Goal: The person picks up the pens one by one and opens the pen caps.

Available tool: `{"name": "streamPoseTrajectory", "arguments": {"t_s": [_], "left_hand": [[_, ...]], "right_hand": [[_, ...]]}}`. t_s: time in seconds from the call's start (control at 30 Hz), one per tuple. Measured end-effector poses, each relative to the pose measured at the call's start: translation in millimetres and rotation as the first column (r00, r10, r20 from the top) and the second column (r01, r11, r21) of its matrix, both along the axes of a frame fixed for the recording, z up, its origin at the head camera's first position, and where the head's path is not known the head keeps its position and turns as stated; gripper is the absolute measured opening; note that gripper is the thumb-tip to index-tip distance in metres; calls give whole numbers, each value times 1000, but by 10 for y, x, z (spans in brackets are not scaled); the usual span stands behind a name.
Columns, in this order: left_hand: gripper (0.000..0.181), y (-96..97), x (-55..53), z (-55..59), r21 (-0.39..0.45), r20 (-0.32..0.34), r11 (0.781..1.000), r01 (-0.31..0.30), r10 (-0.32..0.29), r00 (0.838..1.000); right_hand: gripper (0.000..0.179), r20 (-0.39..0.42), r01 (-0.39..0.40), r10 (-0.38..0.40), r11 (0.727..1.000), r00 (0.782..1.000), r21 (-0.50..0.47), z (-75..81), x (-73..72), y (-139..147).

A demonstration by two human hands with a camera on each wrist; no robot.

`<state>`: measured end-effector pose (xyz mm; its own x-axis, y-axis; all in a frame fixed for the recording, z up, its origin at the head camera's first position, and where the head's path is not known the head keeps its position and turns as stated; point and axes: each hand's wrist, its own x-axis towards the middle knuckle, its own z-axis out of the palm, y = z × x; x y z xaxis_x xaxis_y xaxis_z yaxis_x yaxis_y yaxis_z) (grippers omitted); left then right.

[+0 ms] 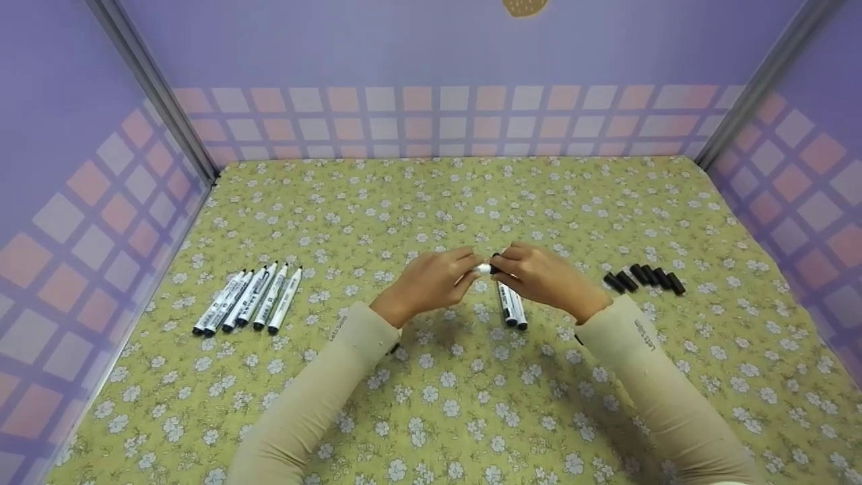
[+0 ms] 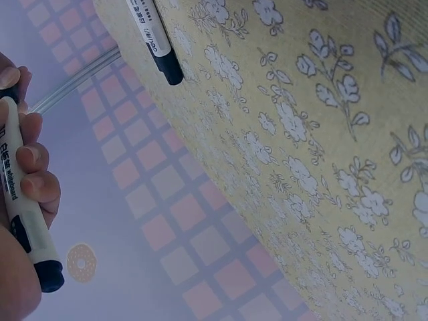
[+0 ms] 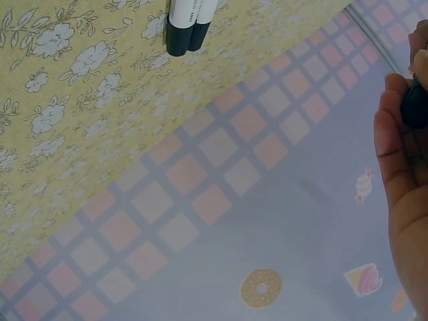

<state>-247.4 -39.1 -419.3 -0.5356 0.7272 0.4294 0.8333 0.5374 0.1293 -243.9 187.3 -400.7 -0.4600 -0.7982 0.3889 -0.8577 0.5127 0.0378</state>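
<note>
My left hand (image 1: 431, 279) grips a white whiteboard marker (image 2: 25, 180) by its barrel, with the fingers curled round it. At the marker's other end, the fingers of my right hand (image 1: 549, 277) pinch its black cap (image 3: 416, 108). The two hands are close together above the middle of the table, and the marker lies between them. Beneath the right hand, two more whiteboard markers (image 1: 512, 306) lie side by side on the cloth, partly hidden by that hand.
Several uncapped whiteboard markers (image 1: 249, 300) lie in a slanting row at the left, tips away from me. Several loose black caps (image 1: 645, 276) lie at the right. A flowered yellow cloth (image 1: 417, 404) covers the table, with purple checked walls (image 1: 431, 60) around it.
</note>
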Motion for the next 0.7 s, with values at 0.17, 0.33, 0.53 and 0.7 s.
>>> {"name": "streamPoseTrajectory", "arguments": {"t_s": [0.17, 0.33, 0.53, 0.7], "left_hand": [[24, -24, -9, -15, 6, -1, 1000, -3, 3, 1000], [25, -55, -8, -17, 0, -15, 1000, -9, 9, 1000], [24, -105, -16, -43, 2, 11, 1000, -27, 27, 1000], [25, -165, -24, -70, 7, 63, 999, -50, 49, 997]], "right_hand": [[19, 5, 1, -1, 1000, 1000, -15, -2, -1, 13], [17, 12, -9, 9, 999, 1000, -36, -7, -9, 23], [17, 21, -16, 16, 999, 1000, -38, -14, -18, 35], [18, 19, -9, 9, 1000, 1000, -17, -2, -11, 42]]}}
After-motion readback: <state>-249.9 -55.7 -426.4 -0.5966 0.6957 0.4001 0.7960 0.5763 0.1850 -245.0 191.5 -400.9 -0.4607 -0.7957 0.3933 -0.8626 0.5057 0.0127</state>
